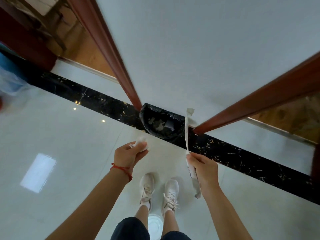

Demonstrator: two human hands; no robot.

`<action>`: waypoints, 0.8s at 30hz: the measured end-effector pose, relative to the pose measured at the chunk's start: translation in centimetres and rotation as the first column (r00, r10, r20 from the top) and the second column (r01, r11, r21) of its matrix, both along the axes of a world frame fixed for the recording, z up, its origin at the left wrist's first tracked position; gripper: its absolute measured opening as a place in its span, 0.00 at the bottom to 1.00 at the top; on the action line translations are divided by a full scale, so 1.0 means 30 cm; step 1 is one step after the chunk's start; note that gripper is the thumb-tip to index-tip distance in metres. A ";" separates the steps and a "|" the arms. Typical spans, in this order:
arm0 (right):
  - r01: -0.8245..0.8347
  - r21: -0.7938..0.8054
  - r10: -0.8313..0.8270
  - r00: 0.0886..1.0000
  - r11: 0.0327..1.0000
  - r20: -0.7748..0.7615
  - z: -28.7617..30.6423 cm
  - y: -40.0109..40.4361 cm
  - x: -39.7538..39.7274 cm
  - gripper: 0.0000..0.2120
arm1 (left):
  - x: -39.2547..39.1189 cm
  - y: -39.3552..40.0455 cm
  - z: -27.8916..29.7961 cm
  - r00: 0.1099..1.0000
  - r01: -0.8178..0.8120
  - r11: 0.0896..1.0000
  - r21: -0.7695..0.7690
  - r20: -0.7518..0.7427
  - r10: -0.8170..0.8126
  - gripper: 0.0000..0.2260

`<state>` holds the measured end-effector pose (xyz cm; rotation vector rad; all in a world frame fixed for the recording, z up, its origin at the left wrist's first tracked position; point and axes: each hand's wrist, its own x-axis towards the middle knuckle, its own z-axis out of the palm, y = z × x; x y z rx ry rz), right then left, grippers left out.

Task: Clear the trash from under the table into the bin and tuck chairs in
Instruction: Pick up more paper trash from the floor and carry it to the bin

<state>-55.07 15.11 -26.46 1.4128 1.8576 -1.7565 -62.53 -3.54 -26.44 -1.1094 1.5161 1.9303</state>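
Above the black-lined round bin (162,124), a crumpled white tissue (141,142) was pinched in the left hand (129,155), and a long white paper wrapper (187,135) was gripped mid-length by the right hand (202,168). Both seemed light, soft, easily dropped.

Black-lined bin (161,122); white crumpled tissue (141,144); white paper strip (187,135); black gold-veined band (242,156) across pale glossy floor (60,135); red wrist cord (121,169).

Standing before bin (161,124); left hand (129,155) gripping crumpled tissue (141,142), right hand (203,166) pinching long paper wrapper (187,130).
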 end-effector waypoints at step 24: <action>0.065 0.007 -0.066 0.995 0.998 0.075 -0.381 0.001 -0.140 0.03 | -0.338 0.161 -0.464 0.989 0.074 0.995 0.065 0.121 -0.081 0.08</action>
